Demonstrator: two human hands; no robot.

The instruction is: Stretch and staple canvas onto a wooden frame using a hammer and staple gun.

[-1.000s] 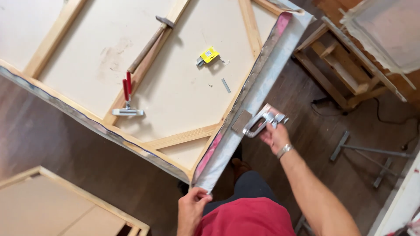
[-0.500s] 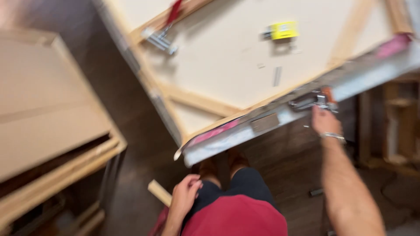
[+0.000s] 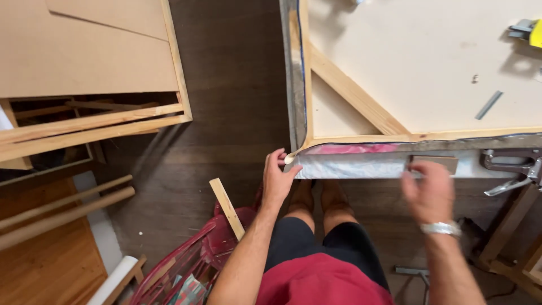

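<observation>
One large stretched canvas (image 3: 429,68) lies face down at 1 o'clock in the head view, its pale back and wooden stretcher bars up, with the grey-painted fabric folded over the near edge. The left hand (image 3: 278,182) touches the canvas's near-left corner at 12 o'clock from the person's knees, thumb and fingers partly curled on the folded fabric there. The right hand (image 3: 430,191), blurred, hovers at 2 o'clock just in front of the canvas edge with fingers loosely spread and nothing in its grasp; a metal watch sits on its wrist. A silver staple gun (image 3: 511,165) rests on the folded edge at 3 o'clock, just beside that hand. A small metal strip (image 3: 488,105) lies on the canvas back. At 10 o'clock stands a wooden-framed board (image 3: 90,62) on the dark wooden floor (image 3: 237,85). A red basket (image 3: 192,260) with a wooden stick (image 3: 227,208) sits at 7 o'clock.
</observation>
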